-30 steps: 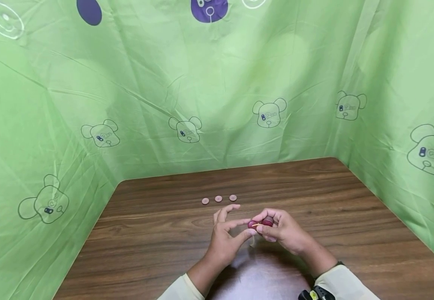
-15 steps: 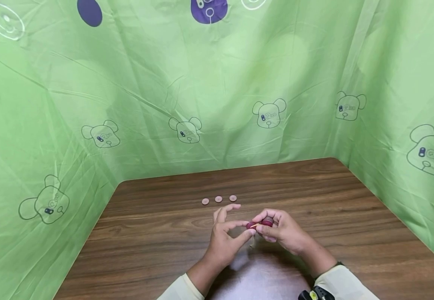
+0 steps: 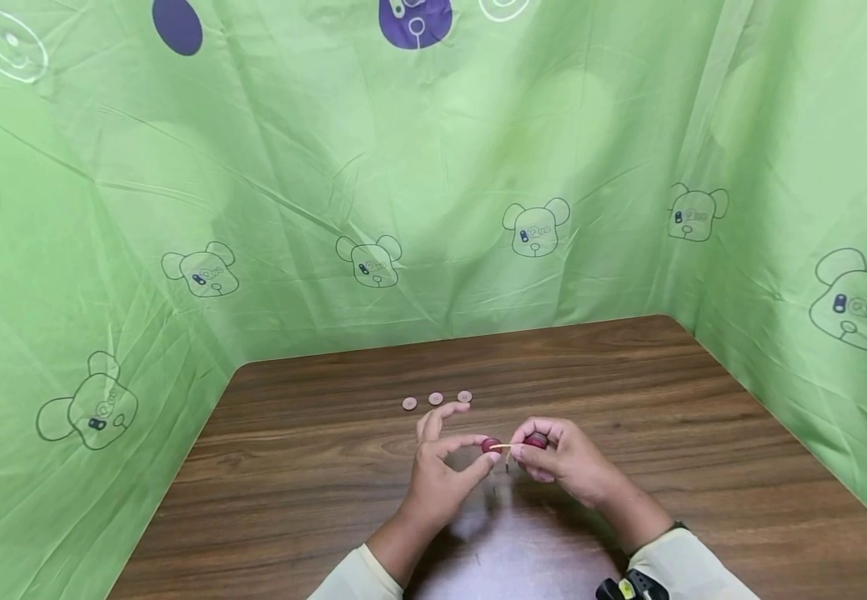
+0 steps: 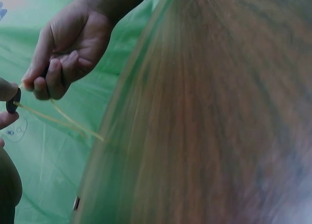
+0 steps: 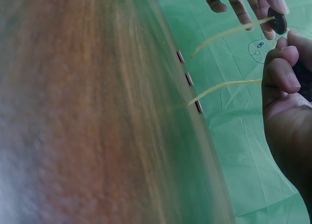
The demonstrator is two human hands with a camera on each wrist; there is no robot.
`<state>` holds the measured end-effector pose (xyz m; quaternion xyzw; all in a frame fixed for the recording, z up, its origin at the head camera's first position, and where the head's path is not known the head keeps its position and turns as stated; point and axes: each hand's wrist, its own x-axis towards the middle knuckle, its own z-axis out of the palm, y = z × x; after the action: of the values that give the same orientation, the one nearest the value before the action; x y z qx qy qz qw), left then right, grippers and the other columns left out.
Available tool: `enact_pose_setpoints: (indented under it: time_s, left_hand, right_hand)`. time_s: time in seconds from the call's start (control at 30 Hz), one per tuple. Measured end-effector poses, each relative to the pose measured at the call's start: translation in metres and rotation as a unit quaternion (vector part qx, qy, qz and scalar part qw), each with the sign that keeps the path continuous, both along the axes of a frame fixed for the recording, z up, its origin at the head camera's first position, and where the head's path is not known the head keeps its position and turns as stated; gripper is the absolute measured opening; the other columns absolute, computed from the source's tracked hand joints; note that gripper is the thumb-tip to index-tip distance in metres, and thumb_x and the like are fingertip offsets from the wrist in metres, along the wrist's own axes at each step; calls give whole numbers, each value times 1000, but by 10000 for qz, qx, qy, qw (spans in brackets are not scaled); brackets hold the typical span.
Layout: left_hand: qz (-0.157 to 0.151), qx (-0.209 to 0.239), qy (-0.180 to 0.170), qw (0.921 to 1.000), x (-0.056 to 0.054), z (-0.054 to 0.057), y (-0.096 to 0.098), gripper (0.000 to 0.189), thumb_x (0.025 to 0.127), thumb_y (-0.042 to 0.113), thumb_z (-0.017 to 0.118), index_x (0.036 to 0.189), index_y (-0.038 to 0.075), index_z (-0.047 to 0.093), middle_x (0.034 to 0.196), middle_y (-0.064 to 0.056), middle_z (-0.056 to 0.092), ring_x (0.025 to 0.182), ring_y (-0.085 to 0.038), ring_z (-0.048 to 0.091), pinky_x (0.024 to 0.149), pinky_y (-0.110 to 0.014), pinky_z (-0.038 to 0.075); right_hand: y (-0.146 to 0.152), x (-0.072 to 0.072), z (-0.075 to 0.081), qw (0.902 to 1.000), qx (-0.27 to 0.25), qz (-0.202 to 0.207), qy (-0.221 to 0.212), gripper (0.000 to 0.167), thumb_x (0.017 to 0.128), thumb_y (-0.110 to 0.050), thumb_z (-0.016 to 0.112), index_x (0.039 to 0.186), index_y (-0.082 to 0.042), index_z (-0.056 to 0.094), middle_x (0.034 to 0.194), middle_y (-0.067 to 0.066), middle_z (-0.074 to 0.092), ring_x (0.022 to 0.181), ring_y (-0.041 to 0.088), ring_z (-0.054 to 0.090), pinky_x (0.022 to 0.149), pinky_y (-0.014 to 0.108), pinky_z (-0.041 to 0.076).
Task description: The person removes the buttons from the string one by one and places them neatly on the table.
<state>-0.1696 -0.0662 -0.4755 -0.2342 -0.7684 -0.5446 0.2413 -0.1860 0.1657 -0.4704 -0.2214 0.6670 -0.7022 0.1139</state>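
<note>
In the head view my left hand (image 3: 435, 477) pinches a dark red button (image 3: 491, 446) by its edge between thumb and index finger; the other fingers are spread. A yellow string (image 3: 505, 446) runs from this button to my right hand (image 3: 574, 463). Thumb and index finger of that hand pinch the string, and a small stack of dark red buttons (image 3: 535, 440) sits inside the curled fingers, partly hidden. Seen from the right wrist, the string (image 5: 229, 32) passes through the left hand's button (image 5: 277, 21), and another loose end hangs below the right hand.
Three pale pink buttons, the left one (image 3: 409, 404), the middle one (image 3: 436, 399) and the right one (image 3: 464, 397), lie in a row on the brown wooden table (image 3: 313, 475) beyond my hands. A green printed curtain (image 3: 448, 167) encloses the table's back and sides.
My left hand has moved a little left with its button, away from the right hand, and the string between them now shows longer and straight. The right hand has stayed nearly in place.
</note>
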Motion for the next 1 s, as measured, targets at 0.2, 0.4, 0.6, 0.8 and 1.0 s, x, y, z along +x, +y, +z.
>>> enact_pose_setpoints:
  time_s: [0.2, 0.4, 0.6, 0.8, 1.0]
  left_hand:
    - [57, 33, 376, 9993, -9, -5, -8, 18, 81, 10, 95, 96, 16, 87, 142, -10, 66, 142, -44, 45, 122, -49, 30]
    - [95, 133, 465, 9988, -18, -8, -15, 17, 80, 9, 96, 93, 15, 87, 141, -12, 66, 142, -46, 45, 126, -67, 17]
    - [217, 122, 401, 9989, -22, -8, -23, 18, 78, 9, 96, 92, 16, 87, 143, -13, 64, 140, -44, 44, 122, -65, 23]
    - [501, 58, 222, 9985, -28, -8, -34, 18, 80, 11, 96, 93, 20, 88, 145, -9, 65, 140, -39, 44, 116, -45, 33]
    - [731, 133, 129, 9972, -37, -10, -47, 16, 80, 10, 95, 93, 18, 88, 146, -10, 63, 134, -45, 45, 113, -49, 33]
  right_hand:
    - [1, -1, -1, 10000, -4, -25, 19, 25, 105, -3, 67, 107, 21, 59, 80, -8, 68, 61, 0, 50, 55, 16, 39]
    - [1, -1, 0, 9999, -37, -94, 11, 27, 105, -2, 66, 106, 24, 56, 80, -7, 69, 61, 1, 50, 55, 16, 38]
    - [1, -1, 1, 9998, -24, -197, -75, 30, 105, -3, 66, 105, 25, 53, 79, -6, 67, 61, 1, 49, 56, 17, 39]
    - [2, -2, 2, 9996, -64, -245, -111, 26, 104, -2, 65, 103, 22, 56, 75, -7, 63, 60, 1, 49, 55, 17, 38]
    - [2, -2, 3, 9993, -148, -308, -154, 12, 104, -1, 64, 98, 9, 60, 72, -7, 60, 60, 2, 48, 55, 17, 37]
